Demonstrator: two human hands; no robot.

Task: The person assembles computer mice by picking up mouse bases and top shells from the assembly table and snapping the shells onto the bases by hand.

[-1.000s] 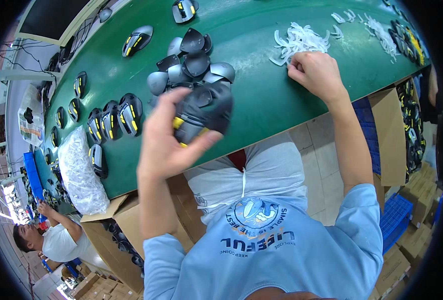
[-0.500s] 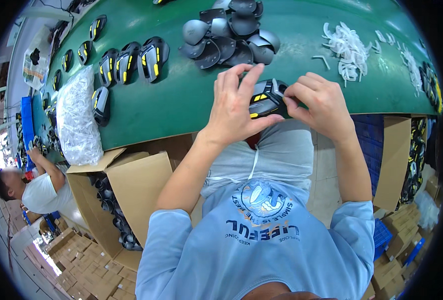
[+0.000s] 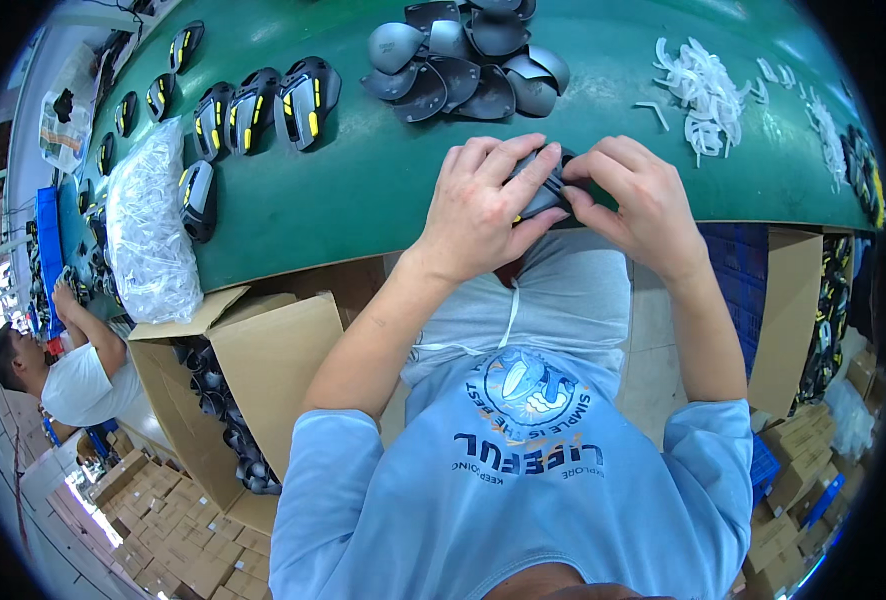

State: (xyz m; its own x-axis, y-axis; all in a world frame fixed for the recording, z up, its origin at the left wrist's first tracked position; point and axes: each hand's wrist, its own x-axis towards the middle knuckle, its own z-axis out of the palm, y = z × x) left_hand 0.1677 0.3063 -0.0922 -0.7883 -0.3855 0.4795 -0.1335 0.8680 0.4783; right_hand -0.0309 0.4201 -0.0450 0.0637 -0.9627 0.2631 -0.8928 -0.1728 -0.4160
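My left hand (image 3: 478, 205) is wrapped round a dark grey and black shell with yellow accents, shaped like a computer mouse (image 3: 543, 203), at the table's near edge. Its fingers lie over the top and the thumb is along the near side, so much of the shell is covered. At the shell's right end my right hand (image 3: 635, 205) is closed, with thumb and forefinger pressed against it. Whatever sits between those fingertips is hidden. Beyond my hands lies a pile of curved dark grey covers (image 3: 458, 75).
Translucent white curved strips (image 3: 703, 95) lie in a heap to the right. Several similar mouse shells (image 3: 306, 105) stand at left, beside a clear plastic bag (image 3: 150, 230). An open carton (image 3: 278, 375) of dark parts stands below the table edge. A co-worker (image 3: 88, 375) sits at far left.
My left fingers have closed further over the mouse shell, which now shows less yellow. A pale strip seen by my right fingertips is out of sight. The right hand has shifted slightly left.
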